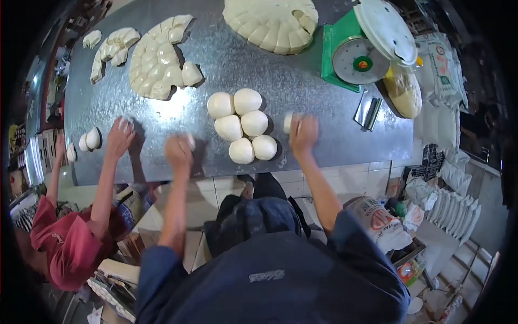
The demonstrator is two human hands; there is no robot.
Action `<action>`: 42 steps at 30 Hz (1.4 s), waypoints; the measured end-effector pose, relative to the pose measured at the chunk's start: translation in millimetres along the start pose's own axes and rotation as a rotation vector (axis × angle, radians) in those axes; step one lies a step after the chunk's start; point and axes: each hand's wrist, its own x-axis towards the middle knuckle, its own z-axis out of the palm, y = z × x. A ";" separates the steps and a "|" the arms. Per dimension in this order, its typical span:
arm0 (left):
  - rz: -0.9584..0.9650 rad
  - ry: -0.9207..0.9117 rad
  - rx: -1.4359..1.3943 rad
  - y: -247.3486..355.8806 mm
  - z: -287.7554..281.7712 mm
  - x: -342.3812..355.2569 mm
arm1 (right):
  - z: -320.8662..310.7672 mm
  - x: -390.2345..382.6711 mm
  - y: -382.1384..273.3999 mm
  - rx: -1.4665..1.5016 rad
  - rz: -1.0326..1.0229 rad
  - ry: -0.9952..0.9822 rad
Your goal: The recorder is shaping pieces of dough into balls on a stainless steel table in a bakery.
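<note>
On the metal table (pixel 334 146), my left hand (pixel 178 151) is curled over a dough piece (pixel 191 142); motion smears the hand, and only a pale edge of the dough shows past the fingers. My right hand (pixel 304 132) is closed round another dough piece (pixel 287 123), which sticks out on its left side. Between the two hands sits a cluster of several smooth, round dough balls (pixel 253 123), touching one another in rough pairs. Both forearms reach in from the lower edge.
A co-worker's hand (pixel 121 135) works dough at left, near small dough balls (pixel 93 139). Cut dough slabs (pixel 154 62) and a large scored dough round (pixel 272 24) lie farther back. A green dial scale (pixel 337 48), a metal scraper (pixel 368 112) and a yellowish package (pixel 404 93) occupy the right.
</note>
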 end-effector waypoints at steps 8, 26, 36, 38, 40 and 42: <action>-0.503 -0.300 -0.291 28.8 -61.5 -21.3 | -87.4 -40.6 15.1 0.090 -0.108 -0.429; -0.023 -0.111 0.153 20.2 -27.4 -17.7 | -42.0 -12.9 2.8 0.014 -0.136 -0.019; -0.629 -0.141 0.032 -56.5 -61.0 -53.1 | -80.6 9.1 86.0 0.000 0.345 -0.466; -0.692 -0.099 -0.177 -65.3 -56.6 -34.7 | -65.1 40.3 96.9 -0.050 0.129 -0.056; -0.472 -0.159 0.140 -55.1 -49.1 -22.1 | -46.2 61.3 92.9 0.041 0.235 -0.106; -0.516 -0.064 0.049 -31.0 -37.0 -6.2 | -30.7 65.5 76.8 0.221 0.391 -0.080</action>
